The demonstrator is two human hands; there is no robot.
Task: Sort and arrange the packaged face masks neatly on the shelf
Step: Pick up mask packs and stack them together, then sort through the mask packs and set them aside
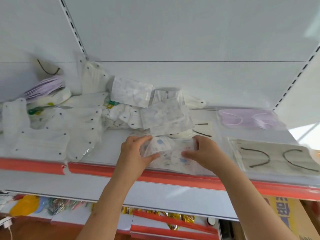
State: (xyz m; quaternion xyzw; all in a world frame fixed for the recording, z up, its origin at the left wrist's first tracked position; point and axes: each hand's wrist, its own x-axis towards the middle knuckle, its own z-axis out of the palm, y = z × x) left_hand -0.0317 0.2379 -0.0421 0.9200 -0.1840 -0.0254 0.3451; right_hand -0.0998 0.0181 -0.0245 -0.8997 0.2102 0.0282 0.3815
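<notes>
Both the left hand (136, 151) and the right hand (201, 151) pinch the ends of a clear printed mask packet (170, 154) at the shelf's red front lip (107, 169). Bare shelf (107, 153) lies just left of the fingers, a jumbled mask pile (86, 115) beyond. The packet shows white masks with blue dots.

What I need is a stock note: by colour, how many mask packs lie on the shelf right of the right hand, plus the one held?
lilac pack: 1
grey pack with dark loops: 1
blue-printed pack, held by left hand and right hand: 1
Total: 3
</notes>
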